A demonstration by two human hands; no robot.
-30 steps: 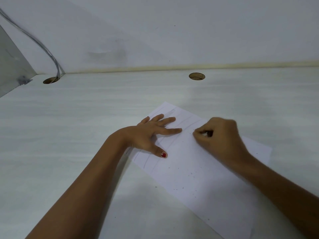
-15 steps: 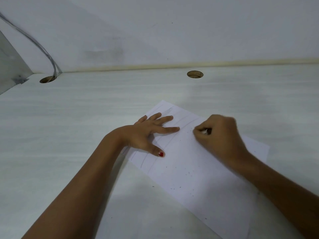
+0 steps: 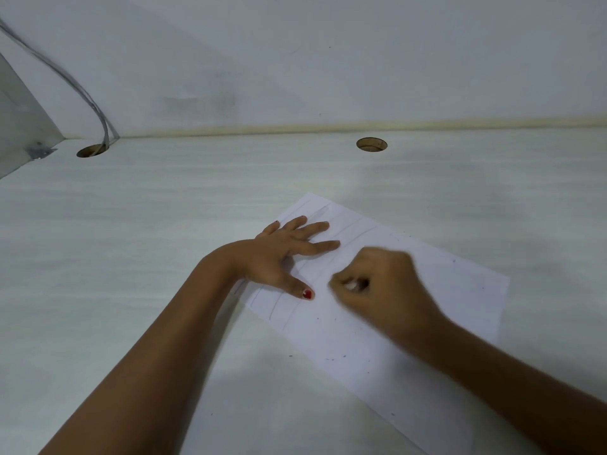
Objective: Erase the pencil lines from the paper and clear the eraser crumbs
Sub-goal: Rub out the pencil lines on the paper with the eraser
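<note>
A white sheet of paper lies at an angle on the pale table. Faint pencil lines run across its far-left part. Dark eraser crumbs dot the middle of the sheet. My left hand lies flat with spread fingers on the sheet's left edge and presses it down. My right hand is curled and blurred, pinching a small pale eraser against the paper just right of my left thumb. Most of the eraser is hidden by my fingers.
A wall stands behind the table. Two round cable holes are cut into the table near its back edge, and a grey cable drops into the left one. A grey panel closes the left side.
My right hand with the eraser has slid down and toward me along the paper, closer to my left thumb. My left hand has stayed pressed on the sheet.
</note>
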